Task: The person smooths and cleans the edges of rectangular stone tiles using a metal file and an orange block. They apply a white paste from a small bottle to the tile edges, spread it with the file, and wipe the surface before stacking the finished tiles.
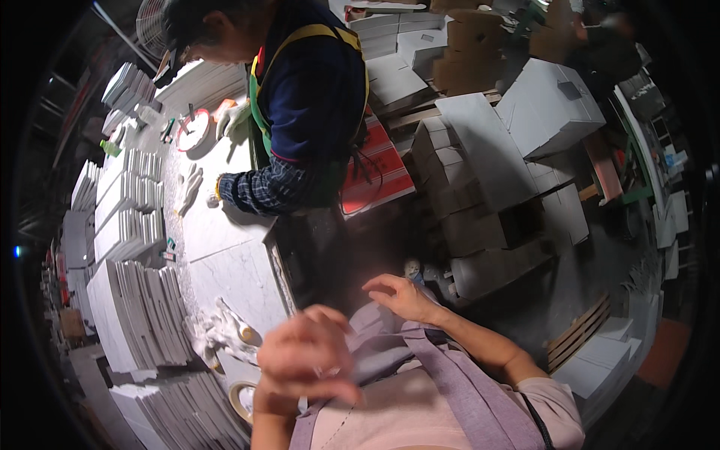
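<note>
My left hand (pixel 309 356) is raised in front of my body at the near end of the table, its fingers bent and smeared by motion. Whether anything is in it cannot be made out. My right hand (pixel 403 297) hovers over my lap with the fingers loosely apart and nothing in them. A purple apron (pixel 450 375) covers my front. Beside my left hand lies a white marble-patterned slab (pixel 236 281). Crumpled white work gloves (pixel 221 330) rest near the slab's near edge. A roll of tape (pixel 241 399) sits just left of my left forearm.
Across the table a co-worker (pixel 311 112) in dark sleeves leans over another slab, gloved hand on it. Stacks of tiles (pixel 142 315) line the left side. A red-rimmed bowl (pixel 193 129) stands farther back. Cardboard boxes (pixel 480 150) and a red box (pixel 379 169) fill the right.
</note>
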### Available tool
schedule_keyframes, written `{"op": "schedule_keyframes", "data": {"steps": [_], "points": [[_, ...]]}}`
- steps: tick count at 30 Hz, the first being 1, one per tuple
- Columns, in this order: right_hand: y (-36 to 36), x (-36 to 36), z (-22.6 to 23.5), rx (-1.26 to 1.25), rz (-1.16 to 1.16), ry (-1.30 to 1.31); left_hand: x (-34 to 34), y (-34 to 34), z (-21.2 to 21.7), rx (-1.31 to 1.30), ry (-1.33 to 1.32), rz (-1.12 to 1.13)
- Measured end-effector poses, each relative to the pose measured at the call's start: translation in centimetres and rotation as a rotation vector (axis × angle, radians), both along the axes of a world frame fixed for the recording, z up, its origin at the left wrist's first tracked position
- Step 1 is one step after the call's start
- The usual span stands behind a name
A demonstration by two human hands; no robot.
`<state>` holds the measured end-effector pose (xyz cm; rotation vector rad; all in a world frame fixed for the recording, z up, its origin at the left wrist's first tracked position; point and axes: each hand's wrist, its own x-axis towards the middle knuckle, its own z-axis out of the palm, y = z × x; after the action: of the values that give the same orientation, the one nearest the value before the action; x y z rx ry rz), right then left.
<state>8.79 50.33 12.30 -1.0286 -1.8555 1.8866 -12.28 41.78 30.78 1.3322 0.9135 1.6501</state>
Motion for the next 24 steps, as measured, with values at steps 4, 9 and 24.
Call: {"op": "schedule_keyframes", "data": {"steps": [4,9,24], "points": [[2.4,4.6,0.0,-0.174,-0.013,-0.023,6.5,5.1,6.8,0.381,-0.326,-0.278],[7.4,13.9,-0.9,-0.155,-0.131,-0.094,13.4,12.0,8.4,0.426,-0.298,-0.607],[16.9,29.4,-5.5,-0.182,-0.334,-0.168,19.9,24.6,1.6,0.178,0.175,-0.719]]}}
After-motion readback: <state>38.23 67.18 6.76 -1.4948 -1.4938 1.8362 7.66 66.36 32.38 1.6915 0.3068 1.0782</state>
